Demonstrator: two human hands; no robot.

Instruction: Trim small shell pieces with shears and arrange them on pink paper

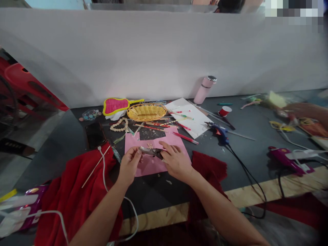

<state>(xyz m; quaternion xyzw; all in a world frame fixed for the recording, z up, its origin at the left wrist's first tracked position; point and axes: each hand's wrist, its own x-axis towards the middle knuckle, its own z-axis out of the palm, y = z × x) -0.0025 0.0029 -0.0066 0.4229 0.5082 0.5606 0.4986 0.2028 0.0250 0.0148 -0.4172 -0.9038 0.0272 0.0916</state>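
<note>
Dark table [251,119]: small bits [150,146], seemingly cut, at 12 o'clock; amount left unclear. Your right hand [178,164] grips clippers [153,151]; left hand [128,165] at tip, fingers' hold unclear.

Pink paper [155,164] — matt, creased

One head-worn view looks forward and down over both hands [155,162].

Two hands, left [131,163] and right [176,162], with pruning shears [151,151] above pink paper [146,167].
</note>
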